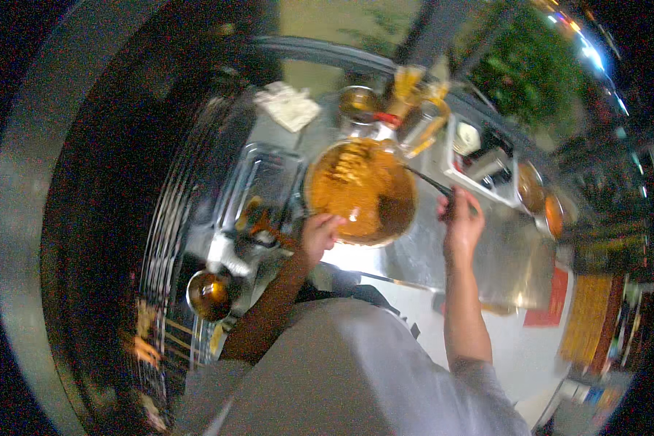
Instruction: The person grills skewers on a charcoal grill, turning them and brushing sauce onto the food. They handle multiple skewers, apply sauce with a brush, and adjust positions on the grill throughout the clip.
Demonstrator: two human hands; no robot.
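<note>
A large round metal bowl (410,218) holds an orange-brown sauce or marinade (338,191) with paler lumps near its far side. My left hand (321,235) grips the bowl's near left rim, fingers over the edge. In my right hand (462,215), to the right of the bowl, is the dark handle of a utensil (428,179); its other end reaches over the bowl's right rim. Blur hides what kind of utensil it is.
Left of the bowl lies a clear rectangular tray (267,169), with a small metal bowl (210,294) nearer me. A white cloth (289,106) lies beyond. Rightward stand a white bin (482,188) of containers and an orange-filled bowl (553,215). A barred grill (169,218) runs along the left.
</note>
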